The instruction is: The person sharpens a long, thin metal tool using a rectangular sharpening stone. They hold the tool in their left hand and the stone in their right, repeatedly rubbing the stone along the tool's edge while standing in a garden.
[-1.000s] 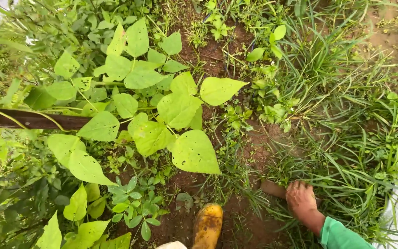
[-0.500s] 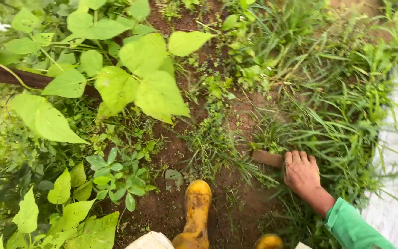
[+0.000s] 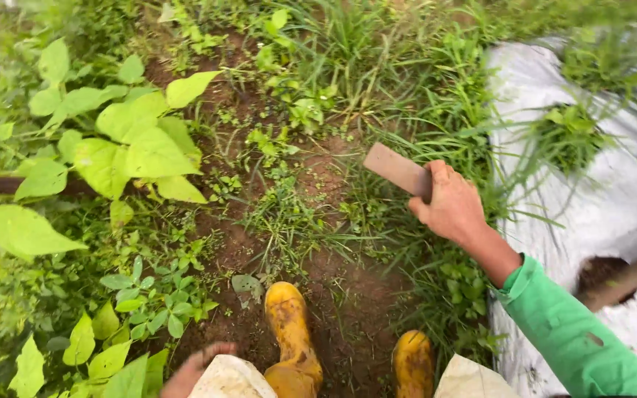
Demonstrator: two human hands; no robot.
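Closed tight, the right hand [image 3: 453,206] grips a flat brown blade [image 3: 398,169] right of centre, its long axis slanting up-left over the grass tufts [image 3: 289,221]. Left hand [image 3: 195,370], bottom edge, lies farther off, grip unclear.

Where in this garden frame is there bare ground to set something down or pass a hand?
Bare soil lies around the yellow boots, bordered by broad-leaf plants on one side and thick grass on the other. A narrower soil strip runs ahead between them, dotted with weeds. The right hand grips a flat blade over the crowded grass beside white plastic sheeting.
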